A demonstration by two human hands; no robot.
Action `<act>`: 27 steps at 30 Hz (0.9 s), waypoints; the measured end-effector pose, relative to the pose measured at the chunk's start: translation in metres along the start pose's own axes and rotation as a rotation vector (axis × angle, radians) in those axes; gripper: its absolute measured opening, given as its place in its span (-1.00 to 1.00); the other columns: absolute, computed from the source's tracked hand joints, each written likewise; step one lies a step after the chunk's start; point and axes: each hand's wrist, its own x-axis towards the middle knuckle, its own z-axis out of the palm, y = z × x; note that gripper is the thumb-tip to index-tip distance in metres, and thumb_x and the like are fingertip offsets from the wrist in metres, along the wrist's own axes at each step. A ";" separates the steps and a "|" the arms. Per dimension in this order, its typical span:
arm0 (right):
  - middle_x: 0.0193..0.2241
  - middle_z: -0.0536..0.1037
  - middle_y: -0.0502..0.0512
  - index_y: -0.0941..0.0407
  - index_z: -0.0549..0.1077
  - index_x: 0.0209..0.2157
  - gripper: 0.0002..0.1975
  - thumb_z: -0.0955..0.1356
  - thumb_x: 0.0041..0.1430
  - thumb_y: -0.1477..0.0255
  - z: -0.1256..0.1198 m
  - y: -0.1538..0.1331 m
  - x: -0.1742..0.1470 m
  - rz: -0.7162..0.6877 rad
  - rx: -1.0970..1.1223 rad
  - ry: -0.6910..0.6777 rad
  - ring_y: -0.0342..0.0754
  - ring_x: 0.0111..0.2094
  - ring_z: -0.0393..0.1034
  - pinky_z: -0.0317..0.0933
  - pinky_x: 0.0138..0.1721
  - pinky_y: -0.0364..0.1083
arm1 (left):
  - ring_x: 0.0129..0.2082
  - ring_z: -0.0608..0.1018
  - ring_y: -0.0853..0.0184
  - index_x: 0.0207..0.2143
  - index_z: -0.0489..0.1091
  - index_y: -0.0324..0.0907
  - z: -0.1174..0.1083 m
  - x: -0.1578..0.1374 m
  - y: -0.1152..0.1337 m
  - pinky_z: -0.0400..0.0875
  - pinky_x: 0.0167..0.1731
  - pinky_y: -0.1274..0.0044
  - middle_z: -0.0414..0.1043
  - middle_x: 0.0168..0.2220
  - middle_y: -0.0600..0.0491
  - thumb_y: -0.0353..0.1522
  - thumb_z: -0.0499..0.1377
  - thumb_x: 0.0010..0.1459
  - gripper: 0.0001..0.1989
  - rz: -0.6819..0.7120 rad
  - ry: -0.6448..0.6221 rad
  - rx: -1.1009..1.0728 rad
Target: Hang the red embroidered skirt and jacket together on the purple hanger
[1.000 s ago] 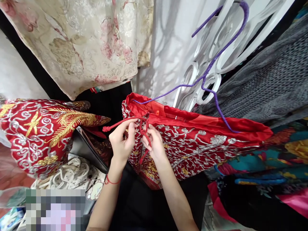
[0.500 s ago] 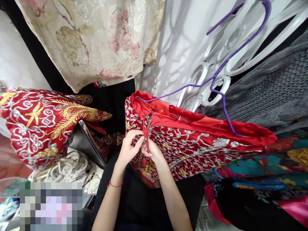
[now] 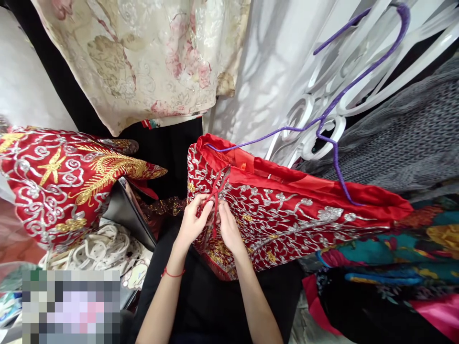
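A red skirt (image 3: 272, 196) with silver and gold embroidery hangs slanted from a purple hanger (image 3: 332, 102), its satin waistband (image 3: 304, 181) facing up. At its side slit, a thin red drawstring (image 3: 215, 191) is crossed over itself, with an end dangling between my hands. My left hand (image 3: 193, 217), a red string bracelet on its wrist, pinches the drawstring between thumb and fingers. Close on the right, my right hand (image 3: 229, 227) has its fingers drawn together at the drawstring. Its fingertips are partly hidden, and the skirt lies behind both hands.
Another red embroidered garment (image 3: 82, 177) lies at the left, above a dark flat case (image 3: 134, 210) and white cords (image 3: 100, 251). Floral cream cloth (image 3: 150, 62) hangs at the back. White scrolled metalwork (image 3: 304, 114) and grey knit fabric (image 3: 401, 124) stand at the right.
My right hand has turned and drawn its fingers up beside the drawstring. The bunched red ties now form a visible crossing, with an end hanging down. My left hand stays nearly in place.
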 end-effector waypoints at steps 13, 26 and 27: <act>-0.37 0.57 0.06 0.09 0.49 -0.37 -0.78 0.31 0.34 0.32 -0.010 -0.072 0.009 -0.392 -0.328 0.250 -0.07 -0.34 0.43 0.30 -0.18 -0.05 | -0.29 0.60 0.36 -0.21 0.49 -0.16 0.002 0.034 0.019 0.47 -0.18 0.54 0.59 -0.28 0.03 -0.30 0.18 0.29 -0.86 0.225 0.144 0.103; -0.28 0.61 0.04 0.07 0.58 -0.23 -0.81 0.32 0.36 0.35 -0.025 -0.123 0.014 -0.666 -0.152 0.447 -0.10 -0.31 0.55 0.47 -0.18 -0.03 | -0.33 0.57 0.36 -0.26 0.41 -0.14 0.004 0.040 0.003 0.44 -0.22 0.54 0.55 -0.31 0.04 -0.24 0.15 0.32 -0.83 0.137 0.302 0.190; -0.30 0.59 0.04 0.07 0.57 -0.26 -0.82 0.32 0.36 0.37 -0.027 -0.122 0.014 -0.699 -0.188 0.480 -0.10 -0.28 0.54 0.46 -0.16 -0.03 | -0.35 0.56 0.37 -0.29 0.39 -0.15 0.003 0.042 0.003 0.43 -0.24 0.54 0.52 -0.34 0.05 -0.24 0.14 0.32 -0.82 0.131 0.325 0.170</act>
